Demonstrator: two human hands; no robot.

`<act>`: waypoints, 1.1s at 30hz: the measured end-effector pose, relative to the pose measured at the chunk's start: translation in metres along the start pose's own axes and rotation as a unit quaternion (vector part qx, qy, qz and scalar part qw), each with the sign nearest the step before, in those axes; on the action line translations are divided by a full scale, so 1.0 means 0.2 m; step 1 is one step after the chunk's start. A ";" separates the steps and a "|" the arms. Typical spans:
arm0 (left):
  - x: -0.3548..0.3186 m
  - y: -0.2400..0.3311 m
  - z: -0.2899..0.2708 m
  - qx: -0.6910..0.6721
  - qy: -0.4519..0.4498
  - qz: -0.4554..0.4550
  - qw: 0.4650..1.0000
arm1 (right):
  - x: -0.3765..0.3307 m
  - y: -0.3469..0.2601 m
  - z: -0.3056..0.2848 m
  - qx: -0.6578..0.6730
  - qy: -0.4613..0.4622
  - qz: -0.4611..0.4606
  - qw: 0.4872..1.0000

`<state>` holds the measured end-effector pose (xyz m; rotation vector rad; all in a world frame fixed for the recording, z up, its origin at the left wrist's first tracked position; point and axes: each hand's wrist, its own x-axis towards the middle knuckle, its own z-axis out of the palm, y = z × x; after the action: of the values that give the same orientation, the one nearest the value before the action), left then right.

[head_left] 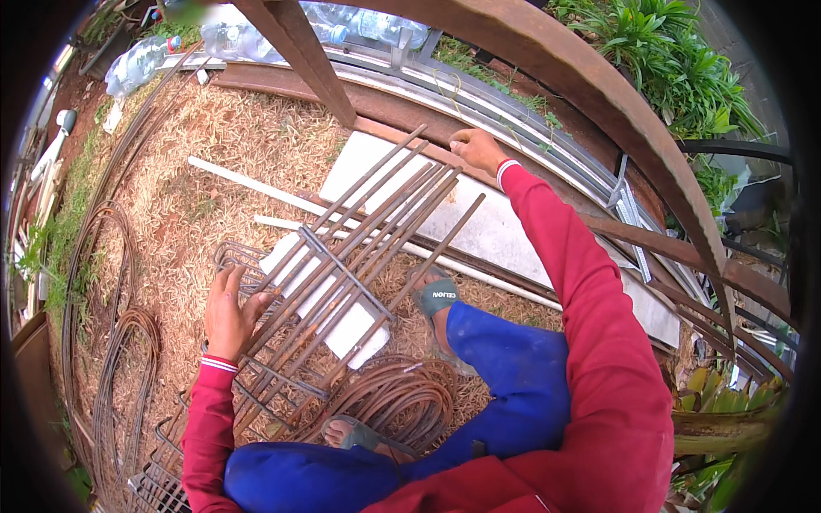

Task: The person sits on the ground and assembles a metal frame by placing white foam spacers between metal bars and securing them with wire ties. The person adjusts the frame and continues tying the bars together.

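Observation:
A bundle of rusty steel rods [363, 227] runs diagonally in front of me, passing through square metal stirrups [346, 272]. My left hand [229, 312] is at the left side of the bundle, its thumb beside the rods and its fingers apart near the bent ends of more stirrups [231, 255]. My right hand [479, 150] is beyond the far rod ends, over the edge of a brown board. Its fingers are curled together, and whatever they may hold is too small to make out. One separate rod [440, 248] lies right of the bundle.
Coiled rusty wire [402, 398] lies between my feet, and longer wire loops [128, 359] at the left. A white panel [487, 224] lies to the right. A rusty curved beam [590, 73] arches overhead at right. Plastic bottles [239, 38] stand at the back.

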<state>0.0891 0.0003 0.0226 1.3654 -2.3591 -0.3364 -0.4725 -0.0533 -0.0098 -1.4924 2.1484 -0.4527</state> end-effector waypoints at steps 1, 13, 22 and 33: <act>-0.03 -0.04 0.01 -0.047 -0.047 -0.073 0.995 | 0.00 0.03 0.00 0.006 -0.021 0.007 1.000; -0.12 -0.25 0.05 -0.127 -0.197 -0.224 0.946 | -0.16 0.13 0.01 0.031 -0.038 0.105 0.993; -0.19 -0.31 0.05 -0.175 -0.160 -0.247 0.940 | -0.51 0.16 0.08 0.358 -0.039 0.358 0.861; -0.18 -0.29 0.03 -0.170 -0.190 -0.233 0.938 | -0.53 0.10 0.23 0.465 0.000 0.345 0.816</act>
<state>0.1477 0.0027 -0.0143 1.7886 -2.0758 -1.1798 -0.4322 0.0542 -0.0374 -0.1499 1.8119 -1.0047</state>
